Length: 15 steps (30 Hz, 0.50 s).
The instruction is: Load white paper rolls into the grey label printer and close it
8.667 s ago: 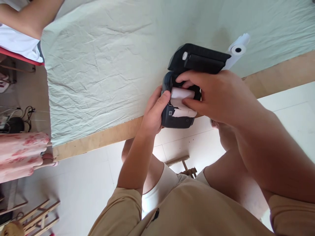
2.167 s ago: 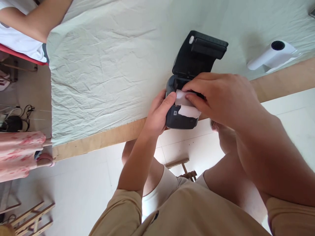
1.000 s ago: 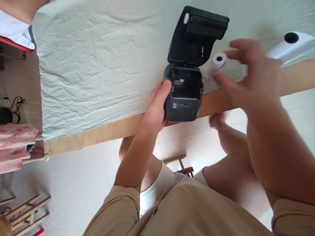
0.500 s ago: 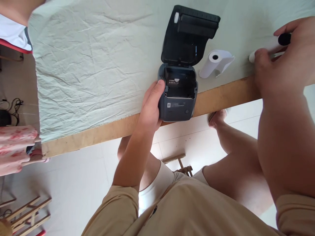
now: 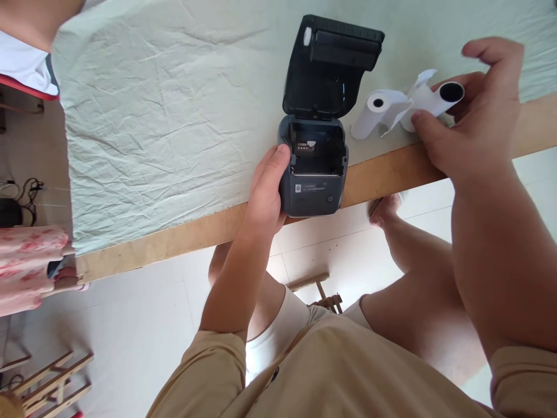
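Observation:
My left hand point(image 5: 268, 188) grips the left side of a dark label printer point(image 5: 313, 194) at the table's front edge, thumb on top. The printer's lid point(image 5: 331, 75) stands raised, and its paper bay shows no roll inside. Right of it, a small white paper roll point(image 5: 365, 119) with a loose end is upright on the cloth. Beside that, a wider paper roll point(image 5: 429, 104) with a large dark core leans in my right hand point(image 5: 483, 119). The thumb is on its near side, the index finger is lifted off, and the other fingers are partly hidden behind it.
A pale green wrinkled cloth point(image 5: 174, 116) covers the table, whose wooden edge point(image 5: 165, 238) shows in front. Another person's arm point(image 5: 37, 20) is at the upper left. Wooden stool parts point(image 5: 56, 383) and black cables point(image 5: 32, 191) are on the left, below table level.
My right hand has brought the wider roll leftward, close to the small roll, and its index finger has lifted. My left hand and the printer have barely moved.

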Each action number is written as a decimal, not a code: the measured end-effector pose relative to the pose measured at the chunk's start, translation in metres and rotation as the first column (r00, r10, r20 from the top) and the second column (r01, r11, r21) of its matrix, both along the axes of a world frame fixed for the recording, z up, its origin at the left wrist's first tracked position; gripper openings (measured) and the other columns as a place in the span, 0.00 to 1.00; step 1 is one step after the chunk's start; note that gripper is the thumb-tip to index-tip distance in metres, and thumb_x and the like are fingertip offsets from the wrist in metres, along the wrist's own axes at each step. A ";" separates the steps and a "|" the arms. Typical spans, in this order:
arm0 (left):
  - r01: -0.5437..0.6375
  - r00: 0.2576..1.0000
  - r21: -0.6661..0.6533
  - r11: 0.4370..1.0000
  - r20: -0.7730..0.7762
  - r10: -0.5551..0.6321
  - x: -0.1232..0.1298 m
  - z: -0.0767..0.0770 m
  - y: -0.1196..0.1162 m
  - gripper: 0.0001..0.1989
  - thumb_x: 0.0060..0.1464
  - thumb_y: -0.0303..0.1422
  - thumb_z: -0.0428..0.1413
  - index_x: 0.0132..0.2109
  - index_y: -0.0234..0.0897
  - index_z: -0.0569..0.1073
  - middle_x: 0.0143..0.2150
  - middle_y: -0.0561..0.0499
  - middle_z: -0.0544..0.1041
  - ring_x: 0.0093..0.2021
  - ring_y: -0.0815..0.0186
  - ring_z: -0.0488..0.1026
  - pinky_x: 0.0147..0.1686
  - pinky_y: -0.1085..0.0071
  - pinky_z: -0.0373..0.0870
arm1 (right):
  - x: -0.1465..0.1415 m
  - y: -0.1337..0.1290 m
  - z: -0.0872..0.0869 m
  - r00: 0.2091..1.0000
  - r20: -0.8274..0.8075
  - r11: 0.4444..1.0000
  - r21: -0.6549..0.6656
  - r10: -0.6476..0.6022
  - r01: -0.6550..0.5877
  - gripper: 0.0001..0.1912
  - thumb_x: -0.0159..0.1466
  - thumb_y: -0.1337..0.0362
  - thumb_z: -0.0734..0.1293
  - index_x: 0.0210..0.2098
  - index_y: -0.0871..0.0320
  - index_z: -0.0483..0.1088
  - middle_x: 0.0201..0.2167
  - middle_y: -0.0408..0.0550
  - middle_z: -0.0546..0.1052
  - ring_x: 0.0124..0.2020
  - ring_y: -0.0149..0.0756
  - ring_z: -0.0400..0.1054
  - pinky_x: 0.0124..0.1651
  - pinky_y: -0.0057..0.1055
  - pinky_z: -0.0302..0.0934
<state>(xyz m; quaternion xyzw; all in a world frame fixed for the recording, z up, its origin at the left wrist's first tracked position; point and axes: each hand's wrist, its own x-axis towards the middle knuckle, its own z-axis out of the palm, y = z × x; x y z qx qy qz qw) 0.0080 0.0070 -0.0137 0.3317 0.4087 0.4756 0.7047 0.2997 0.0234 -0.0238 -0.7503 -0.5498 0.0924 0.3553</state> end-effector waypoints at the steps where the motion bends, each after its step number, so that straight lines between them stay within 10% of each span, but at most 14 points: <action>1: 0.001 1.000 0.002 1.000 0.007 -0.001 0.000 0.000 0.000 0.27 0.76 0.55 0.52 0.41 0.39 0.80 0.53 0.49 0.85 0.75 0.47 0.77 0.61 0.56 0.89 | 0.001 0.000 0.000 1.000 0.024 1.000 -0.015 -0.009 0.010 0.43 0.53 0.82 0.75 0.64 0.49 0.70 0.49 0.48 0.80 0.41 0.38 0.75 0.48 0.43 0.72; 4: -0.005 1.000 0.013 1.000 0.015 0.005 0.000 0.001 -0.001 0.24 0.77 0.52 0.51 0.43 0.39 0.81 0.54 0.50 0.86 0.75 0.48 0.77 0.62 0.55 0.88 | 0.005 0.000 -0.003 0.993 0.114 0.999 -0.020 -0.028 0.031 0.31 0.55 0.76 0.79 0.56 0.50 0.78 0.57 0.54 0.76 0.52 0.45 0.77 0.53 0.48 0.73; 15: 0.017 1.000 0.042 0.999 0.015 -0.018 -0.002 -0.005 0.001 0.21 0.72 0.54 0.56 0.41 0.42 0.77 0.58 0.50 0.86 0.76 0.49 0.76 0.65 0.56 0.86 | 0.010 0.001 -0.019 0.997 0.033 0.996 0.063 -0.066 0.064 0.47 0.52 0.81 0.73 0.69 0.48 0.70 0.58 0.56 0.79 0.49 0.44 0.80 0.49 0.42 0.75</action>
